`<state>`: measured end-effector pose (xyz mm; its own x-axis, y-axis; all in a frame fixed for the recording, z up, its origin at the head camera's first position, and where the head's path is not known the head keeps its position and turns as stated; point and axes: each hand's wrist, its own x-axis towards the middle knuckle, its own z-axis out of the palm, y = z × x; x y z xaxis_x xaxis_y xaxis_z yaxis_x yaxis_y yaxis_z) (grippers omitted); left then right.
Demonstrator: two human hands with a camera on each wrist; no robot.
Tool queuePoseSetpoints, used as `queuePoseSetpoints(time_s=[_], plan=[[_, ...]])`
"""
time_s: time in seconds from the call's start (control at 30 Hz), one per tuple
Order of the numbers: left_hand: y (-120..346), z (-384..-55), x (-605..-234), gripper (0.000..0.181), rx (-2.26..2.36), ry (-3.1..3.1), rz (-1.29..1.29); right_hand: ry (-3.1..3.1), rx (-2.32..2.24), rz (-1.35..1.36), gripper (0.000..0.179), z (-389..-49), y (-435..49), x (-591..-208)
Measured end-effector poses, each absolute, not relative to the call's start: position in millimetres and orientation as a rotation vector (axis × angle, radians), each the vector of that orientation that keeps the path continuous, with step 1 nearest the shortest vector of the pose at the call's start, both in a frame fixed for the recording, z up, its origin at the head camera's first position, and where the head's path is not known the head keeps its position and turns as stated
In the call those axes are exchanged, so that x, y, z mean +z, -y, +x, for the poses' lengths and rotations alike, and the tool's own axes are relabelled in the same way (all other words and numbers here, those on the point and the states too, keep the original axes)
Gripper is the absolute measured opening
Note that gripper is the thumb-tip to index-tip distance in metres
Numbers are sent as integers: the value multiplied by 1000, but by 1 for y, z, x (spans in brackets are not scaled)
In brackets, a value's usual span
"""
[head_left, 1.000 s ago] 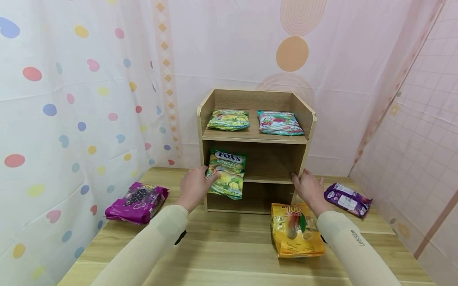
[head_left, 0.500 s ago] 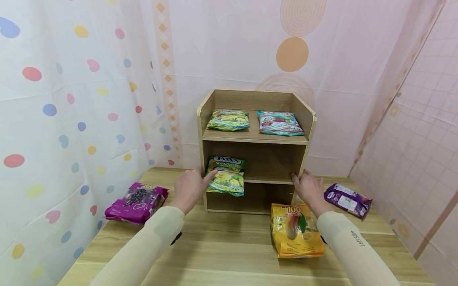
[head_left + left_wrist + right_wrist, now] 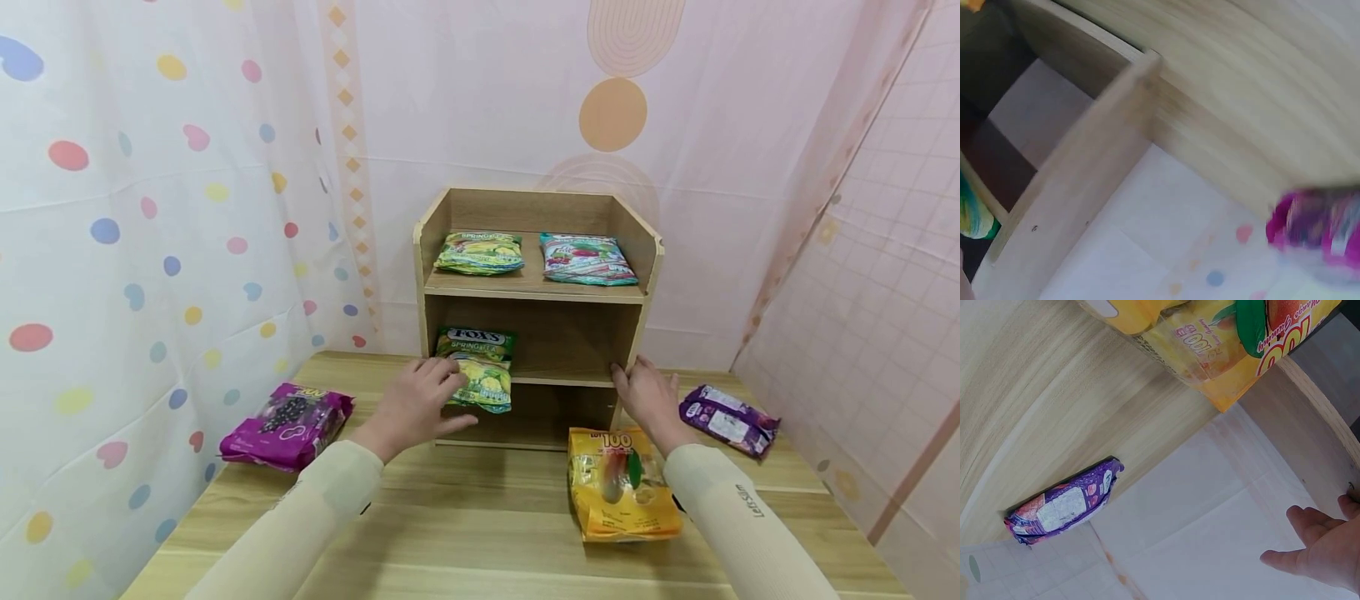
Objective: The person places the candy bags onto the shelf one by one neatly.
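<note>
A green and yellow bag of Fox's Spring Tea candy lies on the left of the middle level of a small wooden shelf, its lower end over the front edge. My left hand is in front of the bag's left side, thumb stretched apart from the fingers, overlapping it in the head view. My right hand holds the shelf's right side panel, thumb at the inner side and fingers outside. In the right wrist view, its other fingers spread away from the panel.
Two candy bags, one yellow-green and one teal, lie on the top level. A yellow Lot 100 mango bag stands before the shelf's right corner. Purple packs lie left and right on the wooden table.
The Spring Tea bag has tipped back and settled onto the middle level. My left hand has let go of it and moved slightly down, fingers opened. The right hand stays at the shelf.
</note>
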<state>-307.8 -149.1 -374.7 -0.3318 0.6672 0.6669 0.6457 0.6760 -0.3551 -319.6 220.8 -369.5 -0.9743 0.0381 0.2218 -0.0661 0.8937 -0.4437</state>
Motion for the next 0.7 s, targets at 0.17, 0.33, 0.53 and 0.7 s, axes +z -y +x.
queuePoseSetpoints(time_s=[0.17,0.33,0.53,0.7], plan=[[149,-310,-377,31,82,1949,-1157,2844,691,29,57,-319,-221,-370],[146,-312,-379,26,94,1896,-1151,2848,690,31,58,-318,-221,-369],[141,-313,-377,23,123,1908,-1086,2841,687,36,58,-319,-221,-370],[136,-313,-376,17,146,1960,-1025,2839,693,36,57,-319,-221,-370]])
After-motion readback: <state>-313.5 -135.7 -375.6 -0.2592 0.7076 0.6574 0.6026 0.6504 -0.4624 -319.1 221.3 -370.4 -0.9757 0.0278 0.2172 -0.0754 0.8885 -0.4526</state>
